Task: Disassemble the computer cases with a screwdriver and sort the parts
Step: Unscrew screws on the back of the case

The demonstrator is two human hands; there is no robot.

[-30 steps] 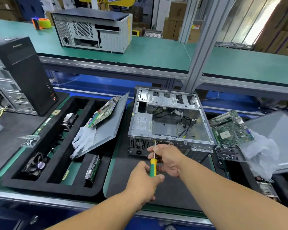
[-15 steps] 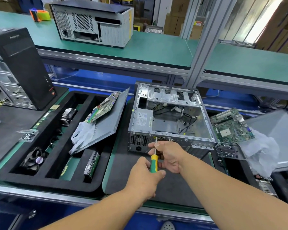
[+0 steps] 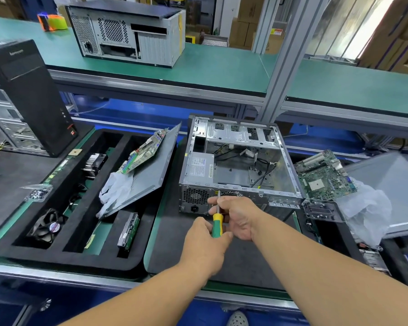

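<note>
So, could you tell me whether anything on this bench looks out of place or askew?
Yes: the grey side panel lies tilted across the black foam tray, not down in a slot, with a circuit board and a white glove on top of it. It looks propped rather than sorted.

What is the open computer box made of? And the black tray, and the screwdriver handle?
The case looks like bare sheet metal: grey, shiny, with punched holes. The tray seems to be black foam: matt, with thick soft-looking walls. The screwdriver handle looks like smooth yellow and green plastic, perhaps rubbery; its shaft is bright metal. The left hand grips the handle, and the right hand steadies the shaft.
</note>
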